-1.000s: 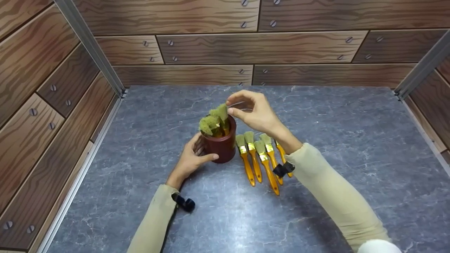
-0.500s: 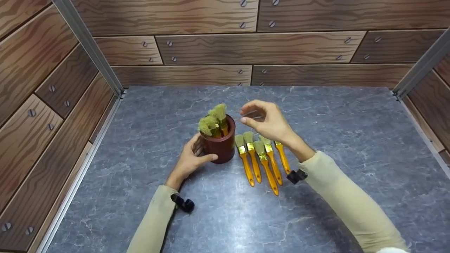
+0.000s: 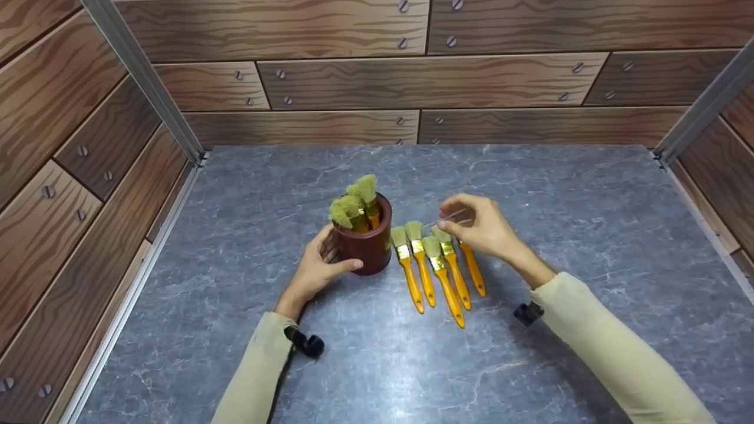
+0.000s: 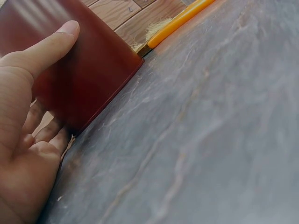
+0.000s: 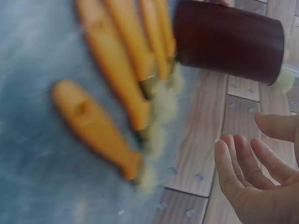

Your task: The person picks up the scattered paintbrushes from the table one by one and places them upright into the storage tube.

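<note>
A dark red-brown cup stands on the table with several paintbrushes in it, bristles up. My left hand holds the cup from its left; in the left wrist view the thumb lies along the cup wall and the other fingers curl at its far side. To the right of the cup lies a row of several paintbrushes with orange handles and pale bristles. Over the rightmost brush hovers my right hand, fingers loosely bent, holding nothing; it hides that brush's bristles.
The grey marbled table is bounded by a wood-patterned wall at the back and similar walls at both sides. Grey metal posts stand at the back corners. A black wrist camera sits by the right cuff.
My right hand has moved from the bristles at the cup's rim rightward and towards me, to above the rightmost loose brush. The left hand stays on the cup.
</note>
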### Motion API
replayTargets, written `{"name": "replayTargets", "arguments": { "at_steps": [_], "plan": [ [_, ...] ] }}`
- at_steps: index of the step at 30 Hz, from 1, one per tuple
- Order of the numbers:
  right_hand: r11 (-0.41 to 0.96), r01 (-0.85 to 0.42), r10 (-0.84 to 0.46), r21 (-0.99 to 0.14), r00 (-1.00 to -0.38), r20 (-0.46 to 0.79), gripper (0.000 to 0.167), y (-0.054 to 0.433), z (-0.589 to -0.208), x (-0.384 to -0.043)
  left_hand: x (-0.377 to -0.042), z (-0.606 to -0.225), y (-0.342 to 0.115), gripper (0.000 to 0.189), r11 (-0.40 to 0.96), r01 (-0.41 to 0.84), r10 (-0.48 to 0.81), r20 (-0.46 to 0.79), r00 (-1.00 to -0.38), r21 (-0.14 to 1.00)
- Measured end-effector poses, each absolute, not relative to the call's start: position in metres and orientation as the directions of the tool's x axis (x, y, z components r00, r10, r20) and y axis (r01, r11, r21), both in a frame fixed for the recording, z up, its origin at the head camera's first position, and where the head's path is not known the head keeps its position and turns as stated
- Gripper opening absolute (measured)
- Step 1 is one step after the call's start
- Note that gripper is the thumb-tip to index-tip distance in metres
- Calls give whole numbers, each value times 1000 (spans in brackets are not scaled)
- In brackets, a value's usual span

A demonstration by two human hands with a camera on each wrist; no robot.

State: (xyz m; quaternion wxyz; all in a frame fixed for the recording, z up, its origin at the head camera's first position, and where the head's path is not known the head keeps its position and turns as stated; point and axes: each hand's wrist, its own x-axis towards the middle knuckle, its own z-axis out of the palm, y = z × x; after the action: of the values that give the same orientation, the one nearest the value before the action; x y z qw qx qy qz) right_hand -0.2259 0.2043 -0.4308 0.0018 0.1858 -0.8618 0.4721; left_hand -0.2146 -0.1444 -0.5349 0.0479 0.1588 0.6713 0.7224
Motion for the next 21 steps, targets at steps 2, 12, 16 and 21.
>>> {"name": "replayTargets", "arguments": {
  "at_steps": [2,12,16,21],
  "plan": [
    [500,-314,-313,-807,-934,170,27,210,-437,-225,-215,-535,-144,93,-95,144,283,166,-945,985],
    [560,-317,-318,-765,-936,155,27,233,-460,-223,-214,-534,-144,90,-107,151,281,175,-944,983],
    [599,-269,-304,-754,-948,97,25,240,-466,-222,-214,-534,-144,90,-89,141,281,161,-946,986],
    [651,-173,-269,-739,-963,-12,27,248,-470,-221,-214,-533,-144,91,-72,131,282,146,-948,989]
  ]
}}
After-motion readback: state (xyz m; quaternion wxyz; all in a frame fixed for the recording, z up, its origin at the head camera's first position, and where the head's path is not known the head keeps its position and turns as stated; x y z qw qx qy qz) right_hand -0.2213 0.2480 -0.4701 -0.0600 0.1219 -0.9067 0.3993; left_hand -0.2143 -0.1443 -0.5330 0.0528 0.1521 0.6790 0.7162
